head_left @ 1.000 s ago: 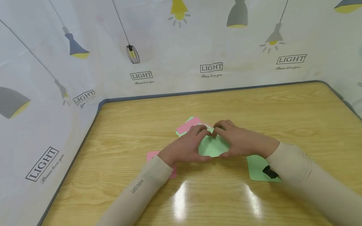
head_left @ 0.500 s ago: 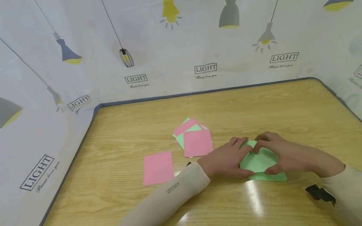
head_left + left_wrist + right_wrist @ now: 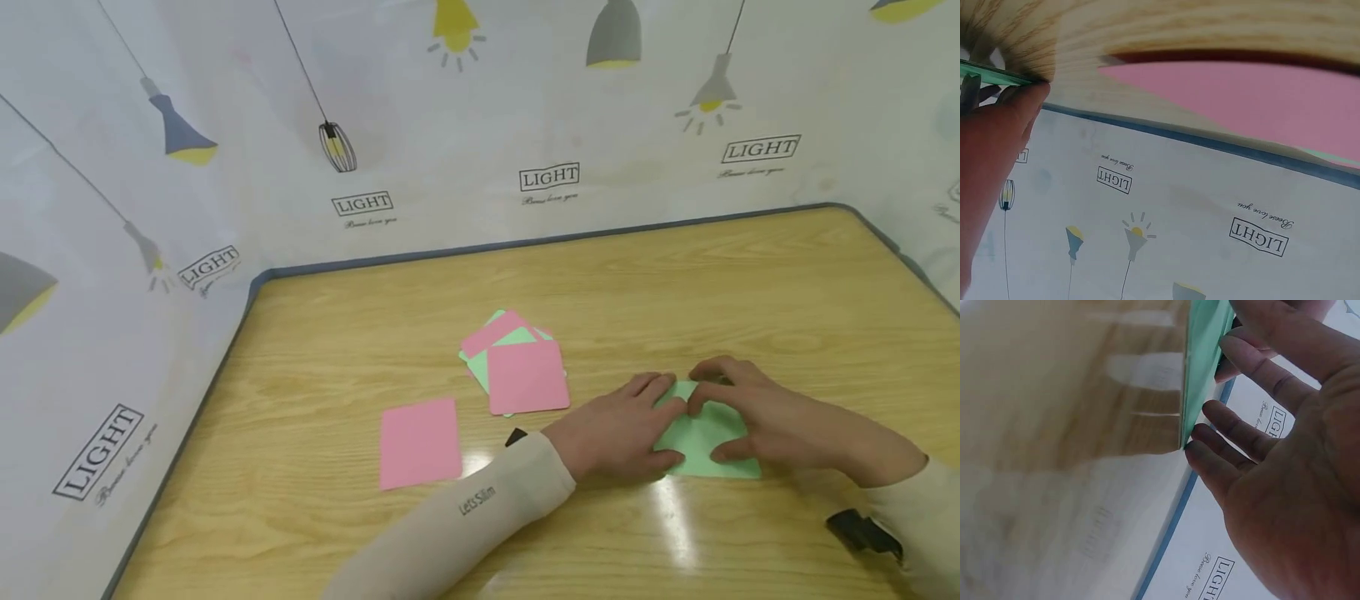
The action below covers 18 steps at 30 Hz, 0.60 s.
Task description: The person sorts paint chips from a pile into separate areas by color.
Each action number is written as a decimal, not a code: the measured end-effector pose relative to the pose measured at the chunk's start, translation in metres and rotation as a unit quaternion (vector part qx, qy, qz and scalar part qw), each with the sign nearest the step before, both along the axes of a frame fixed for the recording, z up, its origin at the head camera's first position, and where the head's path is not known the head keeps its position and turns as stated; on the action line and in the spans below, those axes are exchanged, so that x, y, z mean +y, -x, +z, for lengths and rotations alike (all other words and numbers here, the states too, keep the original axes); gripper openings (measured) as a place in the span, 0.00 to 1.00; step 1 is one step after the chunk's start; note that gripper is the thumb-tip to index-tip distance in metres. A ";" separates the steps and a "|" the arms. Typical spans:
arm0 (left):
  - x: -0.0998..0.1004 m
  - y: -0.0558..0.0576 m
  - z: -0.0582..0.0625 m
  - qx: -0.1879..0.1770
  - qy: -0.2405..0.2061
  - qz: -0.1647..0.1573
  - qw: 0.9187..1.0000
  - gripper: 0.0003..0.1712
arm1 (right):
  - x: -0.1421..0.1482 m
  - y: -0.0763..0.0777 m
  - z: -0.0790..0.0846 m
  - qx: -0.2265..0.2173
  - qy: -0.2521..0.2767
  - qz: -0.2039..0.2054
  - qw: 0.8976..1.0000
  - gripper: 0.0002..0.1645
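Flat on the table at the right lies a light-green stack of paper cards point(image 3: 701, 442), its layered edge visible in the left wrist view. My left hand point(image 3: 611, 429) rests along the stack's left side, fingers at the far part and thumb at the near part. Over its right side is my right hand point(image 3: 783, 429). In the right wrist view the right fingers point(image 3: 1229, 425) are spread and fairly straight, their tips against the stack's edge point(image 3: 1200, 369). The hands cover parts of the stack's left and right borders.
A loose, overlapping pile of pink and green cards point(image 3: 528, 379) lies left of my hands. Nearer and further left is a separate pink card point(image 3: 420, 446). A lamp-printed white curtain point(image 3: 450, 167) stands behind the wooden table point(image 3: 375, 333).
Both hands carried a green piece from beside the pile rightward onto the green card at the right. It now lies lower, and the fingers have loosened. The pile's pink top card is now uncovered.
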<state>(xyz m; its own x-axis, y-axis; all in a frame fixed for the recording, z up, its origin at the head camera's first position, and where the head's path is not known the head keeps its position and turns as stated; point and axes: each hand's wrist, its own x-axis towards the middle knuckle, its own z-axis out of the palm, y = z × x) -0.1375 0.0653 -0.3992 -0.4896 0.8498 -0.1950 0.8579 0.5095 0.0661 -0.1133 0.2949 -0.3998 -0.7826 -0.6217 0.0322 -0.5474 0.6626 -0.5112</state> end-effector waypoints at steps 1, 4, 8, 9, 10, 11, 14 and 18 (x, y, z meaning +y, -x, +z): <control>0.001 0.000 0.000 0.002 0.003 0.000 1.000 0.32 | 0.000 0.000 0.000 -0.005 0.000 -0.001 1.000 0.27; 0.001 -0.001 0.000 0.009 0.013 -0.001 1.000 0.32 | 0.000 0.000 0.001 -0.015 0.000 -0.007 1.000 0.27; 0.002 0.000 0.000 0.012 0.024 0.001 1.000 0.33 | 0.000 -0.001 0.002 -0.018 -0.003 -0.016 1.000 0.26; 0.002 0.000 0.000 0.012 0.025 0.001 1.000 0.33 | -0.001 -0.002 0.002 -0.017 -0.004 -0.019 1.000 0.26; 0.002 0.000 0.000 0.012 0.028 0.002 1.000 0.34 | -0.001 -0.002 0.002 -0.018 -0.004 -0.020 1.000 0.26; 0.002 0.000 0.000 0.014 0.030 0.001 0.999 0.34 | -0.001 -0.002 0.002 -0.019 -0.005 -0.021 1.000 0.26; 0.002 0.000 0.001 0.016 0.033 0.000 0.999 0.34 | -0.001 -0.003 0.001 -0.024 -0.005 -0.021 0.999 0.25; -0.002 0.002 0.004 0.018 0.030 -0.003 0.999 0.34 | -0.002 -0.002 0.001 -0.019 0.000 -0.021 1.000 0.21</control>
